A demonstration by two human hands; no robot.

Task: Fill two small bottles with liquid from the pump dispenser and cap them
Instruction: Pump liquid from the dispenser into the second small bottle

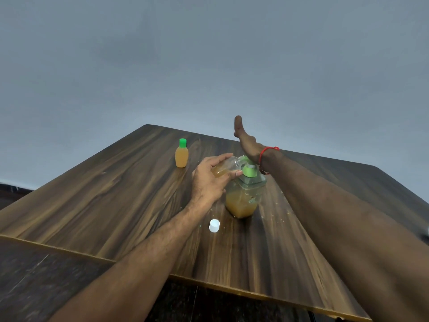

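A clear pump dispenser (243,201) holding amber liquid stands in the middle of the wooden table (116,205), its pump head (249,170) green. My right hand (247,145) lies flat, fingers straight, with the heel of its palm pressing down on the pump head. My left hand (209,180) grips a small clear bottle (226,168), tilted on its side with its mouth at the pump's spout; amber liquid fills its lower part. A second small bottle (181,155), full and closed with a green cap, stands upright at the far left. A white cap (214,225) lies on the table in front of the dispenser.
Small droplets speckle the wood to the right of the dispenser. The table's front edge (162,273) runs diagonally below my forearms, with dark floor beneath. A plain grey wall rises behind the table's far edge.
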